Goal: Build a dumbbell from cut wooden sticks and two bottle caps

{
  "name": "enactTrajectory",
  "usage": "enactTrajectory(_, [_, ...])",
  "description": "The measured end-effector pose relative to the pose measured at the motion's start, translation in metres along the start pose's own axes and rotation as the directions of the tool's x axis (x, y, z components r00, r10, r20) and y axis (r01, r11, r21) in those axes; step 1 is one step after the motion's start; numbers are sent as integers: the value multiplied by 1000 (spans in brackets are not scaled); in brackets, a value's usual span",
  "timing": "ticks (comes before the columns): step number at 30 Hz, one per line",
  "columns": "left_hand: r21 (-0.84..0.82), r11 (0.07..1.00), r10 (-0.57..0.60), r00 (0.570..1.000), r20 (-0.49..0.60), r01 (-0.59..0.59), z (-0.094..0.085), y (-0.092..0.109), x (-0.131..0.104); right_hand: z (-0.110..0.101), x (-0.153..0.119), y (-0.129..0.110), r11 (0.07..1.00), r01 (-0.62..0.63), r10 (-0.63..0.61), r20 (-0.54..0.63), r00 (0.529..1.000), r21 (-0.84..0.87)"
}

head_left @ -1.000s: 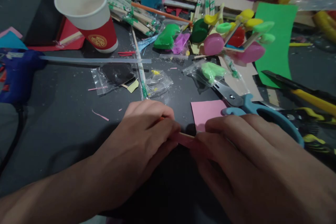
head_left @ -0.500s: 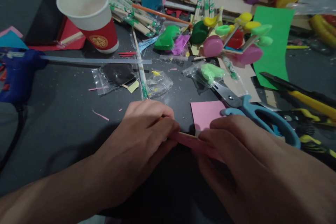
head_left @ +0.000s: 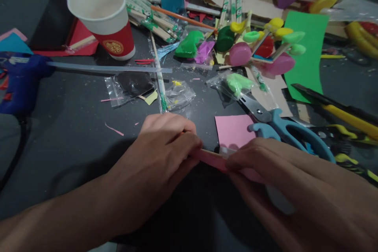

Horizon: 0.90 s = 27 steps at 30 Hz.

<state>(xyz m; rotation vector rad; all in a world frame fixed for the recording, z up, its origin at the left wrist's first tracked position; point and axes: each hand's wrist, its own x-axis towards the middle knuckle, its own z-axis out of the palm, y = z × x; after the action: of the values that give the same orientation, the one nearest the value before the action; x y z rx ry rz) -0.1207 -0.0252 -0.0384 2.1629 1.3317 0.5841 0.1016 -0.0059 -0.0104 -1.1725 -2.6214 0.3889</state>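
Between my hands, low in the middle of the view, stretches a narrow pink strip (head_left: pixel 211 159) with a pale wooden-looking edge, perhaps a stick with paper along it. My left hand (head_left: pixel 168 145) is closed on its left end, the fingers curled and partly hidden. My right hand (head_left: pixel 262 165) pinches the strip farther right between thumb and fingers. Just beyond the right hand a square of pink paper (head_left: pixel 233 130) lies flat on the dark table (head_left: pixel 82 141). Blue-handled scissors (head_left: pixel 277 120) rest beside that paper, their blades pointing up and left.
A blue glue gun (head_left: pixel 22 80) with a long glue stick (head_left: pixel 109 67) lies left, below a paper cup (head_left: pixel 102 19). Toward the back are wrapped chopsticks (head_left: pixel 147 15) and a colourful clay model (head_left: pixel 262 45). A utility knife (head_left: pixel 339 106) lies right, near green paper (head_left: pixel 307 51).
My right hand has shifted slightly along the strip, its thumb and fingertips now pinching more openly at the edge. My left hand keeps its hold in nearly the same place.
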Motion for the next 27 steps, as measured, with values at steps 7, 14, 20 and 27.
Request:
enactTrajectory(7, [6,1000,-1,1000,0,1,-1,-2,0,-9,7,1,981,22,-34,55,998,193])
enactTrajectory(14, [-10,1000,-5,1000,12,5,0,-1,0,-10,10,3,947,-2,-9,33,999,320])
enactTrajectory(20, [-41,998,-40,998,45,42,-3,-1,3,-11,13,-2,862,-44,49,3,999,505])
enactTrajectory(27, [-58,998,-34,999,28,35,0,-4,3,-8,26,4,671,-224,244,74,967,707])
